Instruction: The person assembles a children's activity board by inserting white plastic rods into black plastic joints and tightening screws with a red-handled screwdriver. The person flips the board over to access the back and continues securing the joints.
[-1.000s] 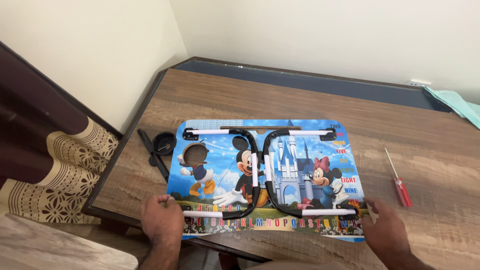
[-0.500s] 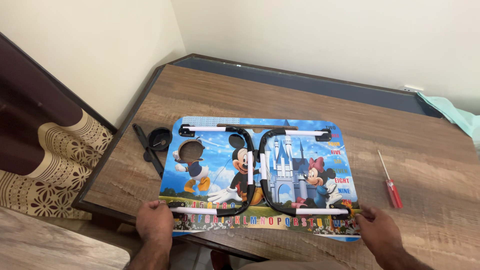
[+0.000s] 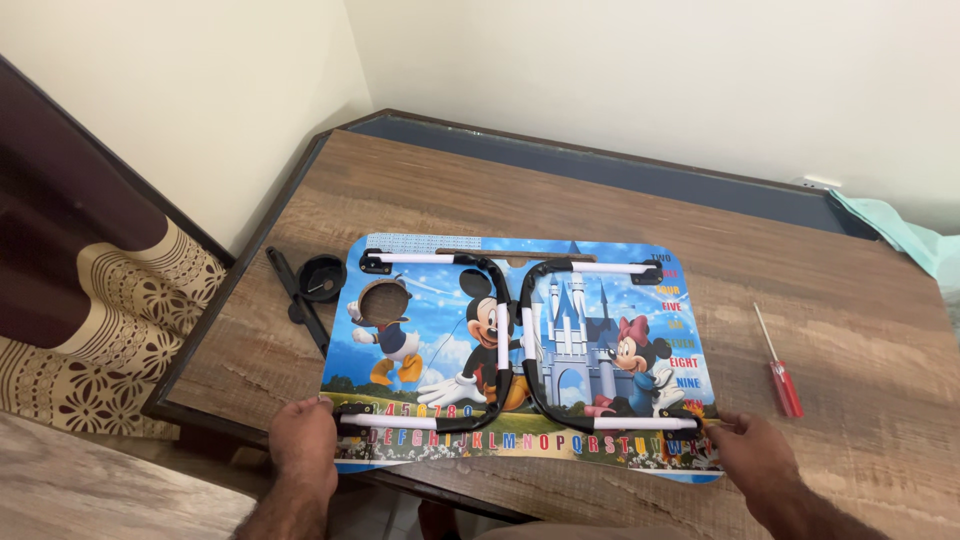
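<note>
Head view: your left hand (image 3: 303, 440) and right hand (image 3: 752, 455) each grip a near corner of the cartoon-printed lap table (image 3: 520, 350), lying underside-up on the desk (image 3: 600, 200). Legs folded flat; red screwdriver (image 3: 778, 365) and black cup holder (image 3: 322, 275) lie untouched beside it.

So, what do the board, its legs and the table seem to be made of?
Board: probably plastic or laminated fibreboard, glossy printed cartoon face.
Legs: likely metal tubing, black with white sleeves, smoothly bent.
Table: wood or wood-look laminate, matt, visible grain.
</note>
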